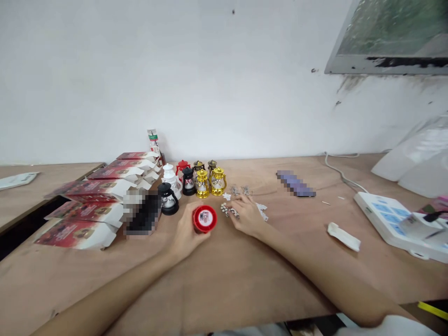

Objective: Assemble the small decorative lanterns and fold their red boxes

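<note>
My left hand [189, 231] is wrapped around a red lantern [205, 219], tipped so its round base faces me. A white disc with a small picture fills the middle of that base. My right hand [248, 215] rests on the table to the right, fingers stretched out and apart over a pile of small round silvery pieces [226, 208]. Whether its fingertips touch any single piece is too small to tell. Small metal bits [235, 190] and white plastic pieces [262, 211] lie around that hand.
Behind my hands stand several small lanterns, including a gold lantern [217, 181], a black lantern [168, 199] and a white lantern [171, 179]. Red-and-white boxes [94, 189] with open flaps line the left. A purple phone [297, 183] and a white power strip [381, 217] lie right.
</note>
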Tool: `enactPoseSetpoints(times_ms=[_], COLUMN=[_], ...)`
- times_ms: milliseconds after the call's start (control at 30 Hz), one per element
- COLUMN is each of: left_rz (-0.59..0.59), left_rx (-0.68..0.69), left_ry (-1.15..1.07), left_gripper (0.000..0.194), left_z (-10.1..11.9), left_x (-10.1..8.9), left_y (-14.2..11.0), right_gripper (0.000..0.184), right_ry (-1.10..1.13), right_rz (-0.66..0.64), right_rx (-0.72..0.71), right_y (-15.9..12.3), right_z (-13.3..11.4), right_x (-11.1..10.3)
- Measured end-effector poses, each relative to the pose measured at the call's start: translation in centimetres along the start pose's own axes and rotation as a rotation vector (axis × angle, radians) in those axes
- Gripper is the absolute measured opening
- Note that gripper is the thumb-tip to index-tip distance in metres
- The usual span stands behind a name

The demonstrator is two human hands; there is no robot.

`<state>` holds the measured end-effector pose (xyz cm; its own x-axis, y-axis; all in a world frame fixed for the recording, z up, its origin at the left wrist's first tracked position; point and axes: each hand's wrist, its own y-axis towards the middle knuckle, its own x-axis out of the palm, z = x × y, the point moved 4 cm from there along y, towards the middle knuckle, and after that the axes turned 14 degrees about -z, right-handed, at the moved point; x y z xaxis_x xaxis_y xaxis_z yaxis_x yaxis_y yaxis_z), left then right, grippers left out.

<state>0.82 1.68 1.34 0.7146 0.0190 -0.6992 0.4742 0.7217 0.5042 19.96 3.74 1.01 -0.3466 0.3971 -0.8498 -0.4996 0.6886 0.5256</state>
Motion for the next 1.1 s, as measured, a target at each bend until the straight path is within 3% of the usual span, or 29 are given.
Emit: enactPoseSetpoints(times_ms=[67,167,467,733,833,1033,1100], left_rz=[-0.009,-0.029,-0.070,-0.093,-0.093,-0.115,-0.142], left_rx=[0.009,0.010,0.029,0.022,0.020,-0.010,-0.007], left_ry=[0.010,0.016,-0.007,0.007,0.015,0.062,0.088], left_gripper=[0.050,0.053,0.055,0.057,0.057,0.056,0.056], left_z=[0.1,0.3,0.6,0.6,0.6,0.6,0.6], left_x=[0.0,0.0,0.0,0.2,0.1,0.0,0.1], left_y=[0.0,0.1,0.1,0.1,0.1,0.0,-0.1], right_gripper=[0.007,0.010,0.016,0.015,0.017,0.007,0.009], right_ry=[-0.079,-0.135,-0.116,0.083,0.239,0.535,0.588], right_rz=[-0.104,-0.159,-0.196,-0.194,-0.103,0.397,0.463], right_rx=[0.005,0.027,0.134,0.223,0.194,0.101,0.011], right_y=[-0.1,-0.2,-0.3,-0.4,-0.3,-1.1,-1.4], right_z=[-0.5,-1.2,-1.1,-0.9,-1.1,-2.7,-3.9], right_x=[0.6,0.9,1.5,1.5,1.1,-2.2,-3.0])
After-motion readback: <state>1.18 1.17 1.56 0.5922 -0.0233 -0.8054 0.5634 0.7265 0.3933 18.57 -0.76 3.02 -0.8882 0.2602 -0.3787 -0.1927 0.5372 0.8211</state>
